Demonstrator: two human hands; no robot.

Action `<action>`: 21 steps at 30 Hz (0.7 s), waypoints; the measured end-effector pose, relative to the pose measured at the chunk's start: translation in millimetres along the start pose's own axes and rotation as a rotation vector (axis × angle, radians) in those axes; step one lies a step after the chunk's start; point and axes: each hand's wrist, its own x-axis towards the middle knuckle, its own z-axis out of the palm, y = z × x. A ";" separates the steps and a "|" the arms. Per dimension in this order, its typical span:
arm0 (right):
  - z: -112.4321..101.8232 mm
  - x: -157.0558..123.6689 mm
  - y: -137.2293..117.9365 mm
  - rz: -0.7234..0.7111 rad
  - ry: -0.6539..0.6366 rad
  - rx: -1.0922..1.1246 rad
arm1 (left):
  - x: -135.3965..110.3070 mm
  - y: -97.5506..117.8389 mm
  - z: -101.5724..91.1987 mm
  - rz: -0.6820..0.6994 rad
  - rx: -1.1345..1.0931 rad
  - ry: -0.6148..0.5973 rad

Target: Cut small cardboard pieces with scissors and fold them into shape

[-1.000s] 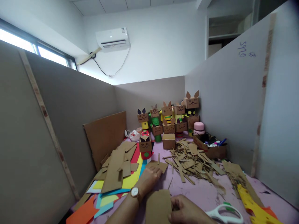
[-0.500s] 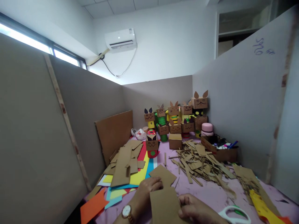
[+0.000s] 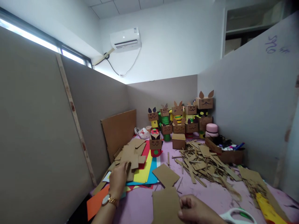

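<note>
Upright in front of me, a square cardboard piece [image 3: 165, 205] is pinched at its right edge between the thumb and fingers of my right hand [image 3: 190, 207]. My left hand [image 3: 118, 178], with a gold watch [image 3: 109, 200] at the wrist, reaches over the stack of cut cardboard [image 3: 130, 153] on the left. Its fingers are bent and close together on a cardboard piece there; the fingertips are partly hidden. Another flat cardboard square [image 3: 165, 175] lies on the pink tabletop just beyond the held one.
Coloured paper sheets [image 3: 142, 174] lie beneath the stack. Cardboard scraps [image 3: 198, 163] are heaped to the right, near white-handled scissors [image 3: 238, 215] and a box of pens [image 3: 230, 154]. Box-headed cardboard figures [image 3: 155, 143] stand at the back. Grey partitions [image 3: 161, 88] enclose the table.
My left hand has left the cardboard square and moved left and away onto the cardboard stack. My right hand keeps hold of the held square. The view has shifted slightly left.
</note>
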 end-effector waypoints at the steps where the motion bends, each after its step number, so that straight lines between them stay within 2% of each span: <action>1: -1.3 1.5 3.3 0.007 0.034 -0.017 | -1.4 -1.7 -0.3 -0.018 -0.001 0.018; 4: -2.9 4.4 10.6 -0.030 0.145 -0.019 | -6.3 -4.5 -1.5 -0.030 -0.008 0.067; 11: 4.6 0.8 6.5 -0.100 0.245 -0.074 | -15.1 -9.9 2.6 0.096 -0.003 0.089; 15: 4.3 0.5 8.7 -0.075 0.265 -0.151 | -11.4 -16.0 2.9 0.013 0.005 0.121; 19: 5.3 4.1 11.9 -0.075 0.310 -0.124 | -7.9 -17.8 -3.3 -0.103 -0.014 0.200; 21: 7.6 5.5 7.1 -0.105 0.364 -0.133 | -10.2 -11.3 -4.9 -0.026 -0.108 0.252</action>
